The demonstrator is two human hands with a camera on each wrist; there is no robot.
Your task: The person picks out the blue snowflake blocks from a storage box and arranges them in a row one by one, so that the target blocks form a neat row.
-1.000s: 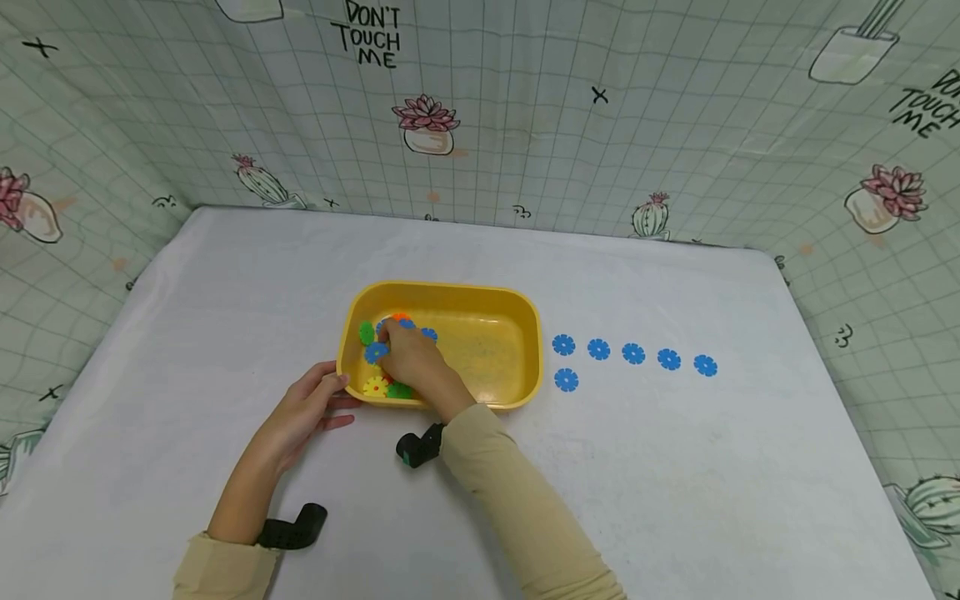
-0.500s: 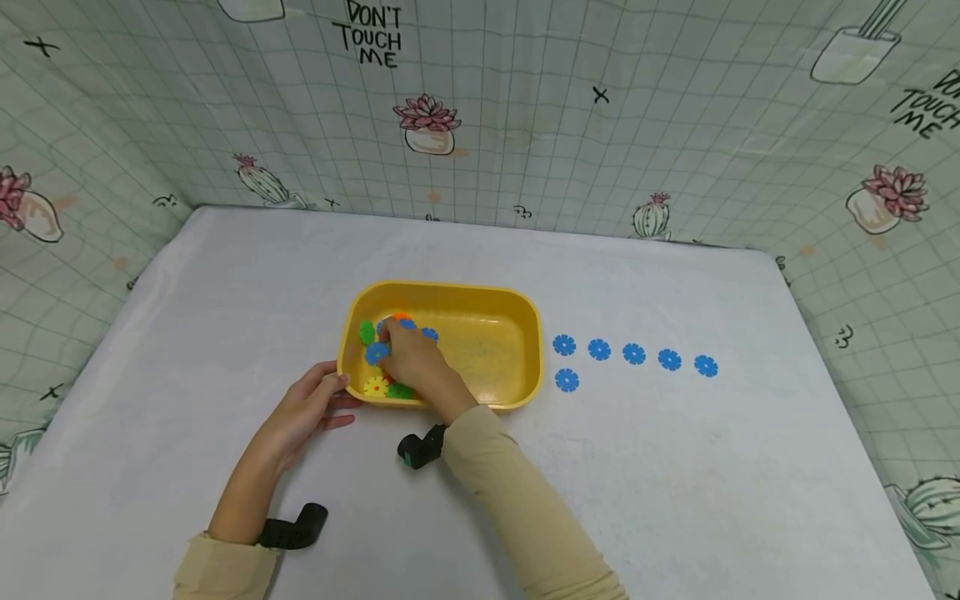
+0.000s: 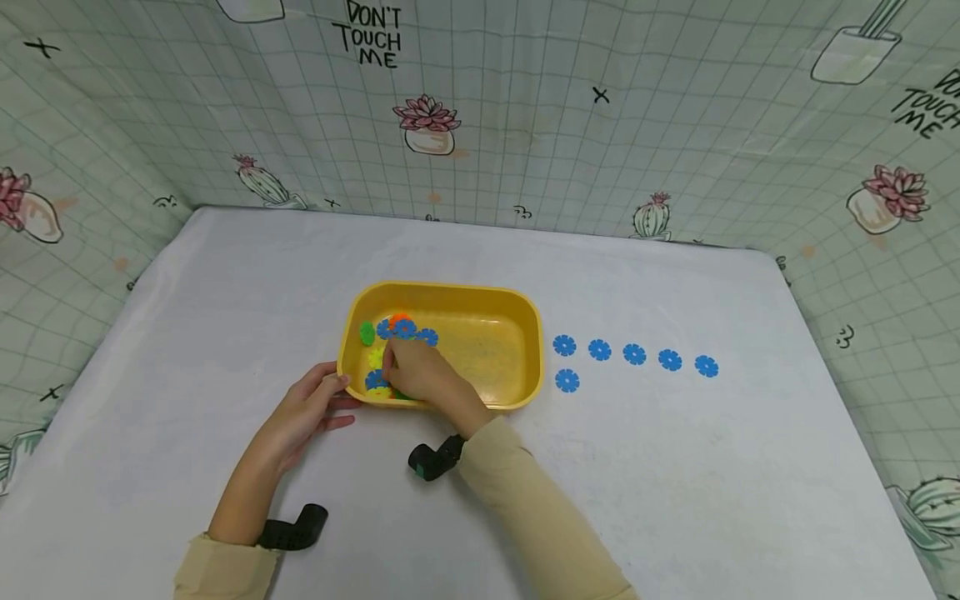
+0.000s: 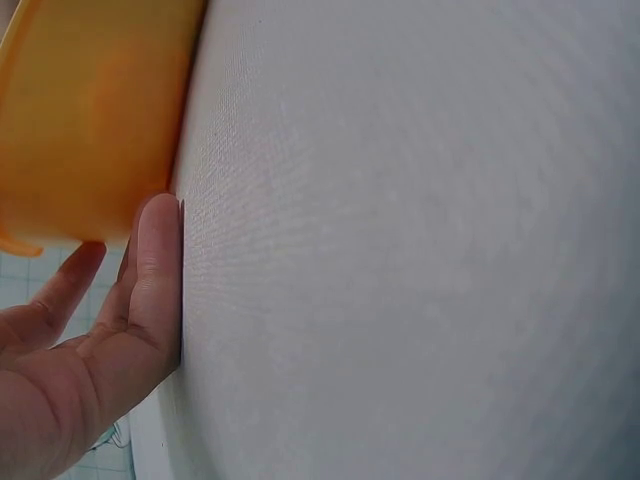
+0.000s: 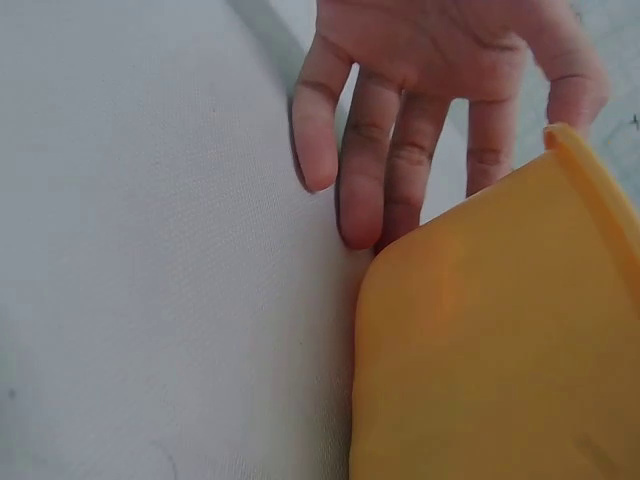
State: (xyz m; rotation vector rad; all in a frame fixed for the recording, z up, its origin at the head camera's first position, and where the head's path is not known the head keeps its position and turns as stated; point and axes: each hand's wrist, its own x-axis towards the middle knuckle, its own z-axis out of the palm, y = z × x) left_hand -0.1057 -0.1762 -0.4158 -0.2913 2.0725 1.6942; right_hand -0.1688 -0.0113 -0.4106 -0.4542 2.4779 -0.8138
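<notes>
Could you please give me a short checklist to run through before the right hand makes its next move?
1. Left hand touching the tray: ok, at its near left corner.
2. Right hand over the pieces at the tray's left end: ok.
3. Disc held by the right hand: cannot tell; the hand hides it.
4. Blue discs available in the tray: ok, several show.
5. Back row on the table spaced out: ok, five blue discs, none touching.
6. Front row as long as the back row: not ok, only one disc.
</notes>
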